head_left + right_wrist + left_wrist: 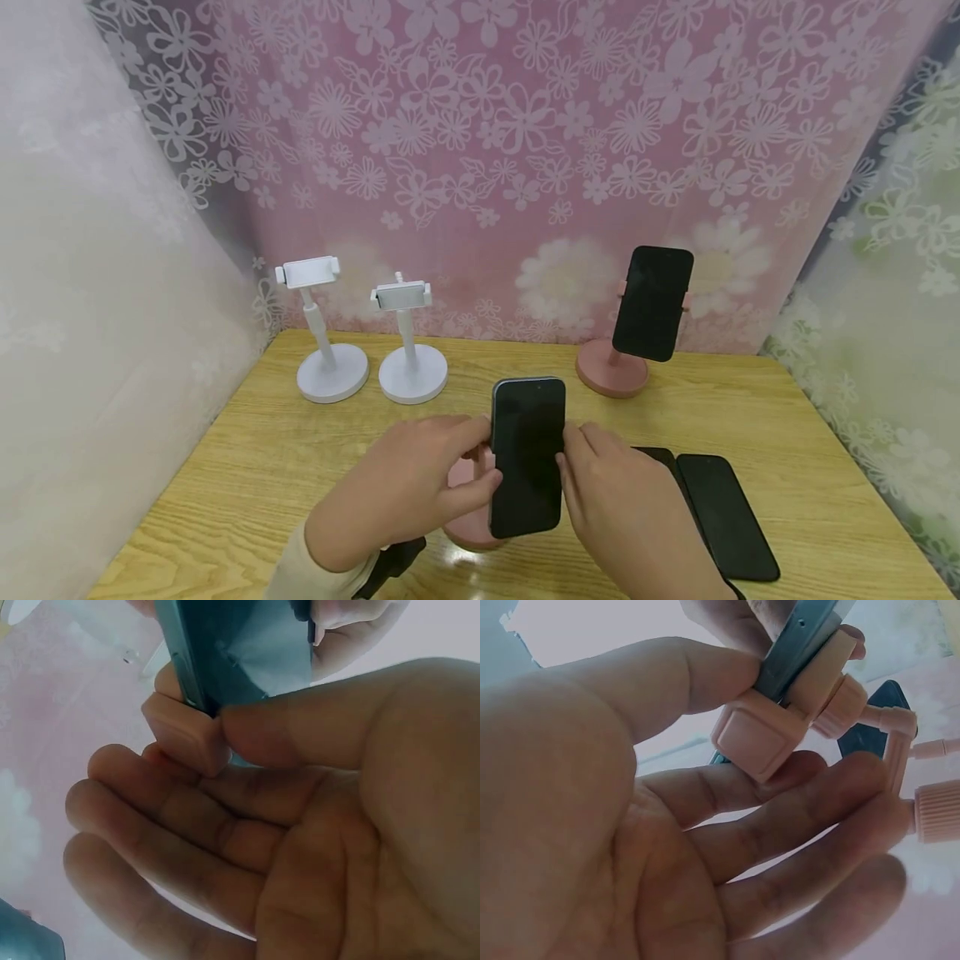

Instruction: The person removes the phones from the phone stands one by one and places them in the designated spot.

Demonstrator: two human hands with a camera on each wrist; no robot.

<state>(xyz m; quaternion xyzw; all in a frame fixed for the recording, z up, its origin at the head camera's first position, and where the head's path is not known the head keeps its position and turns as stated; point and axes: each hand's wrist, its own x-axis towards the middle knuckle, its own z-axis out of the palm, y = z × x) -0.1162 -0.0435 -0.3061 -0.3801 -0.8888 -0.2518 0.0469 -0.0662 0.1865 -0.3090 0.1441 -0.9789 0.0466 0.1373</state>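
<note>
A black-screened smartphone [527, 458] stands upright in the clamp of a pink phone stand [474, 535], its round base partly hidden behind the phone and my left hand. With thumb and fingers, my left hand [405, 483] pinches the pink clamp jaw at the phone's left edge; the thumb lies against that edge. At the other edge, my right hand [622, 492] holds the opposite clamp end between thumb and fingers. Close up, the left wrist view shows the square clamp end [754, 739] and the stand's jointed arm; the right wrist view shows the other clamp end [187, 735].
Two white phone stands [333, 373] [412, 375] stand at the back left of the wooden table [247, 467]. Back right, another pink stand [611, 371] carries a black phone [652, 304]. Dark phones [727, 517] lie flat beside my right forearm. Flowered curtains [525, 150] enclose the table.
</note>
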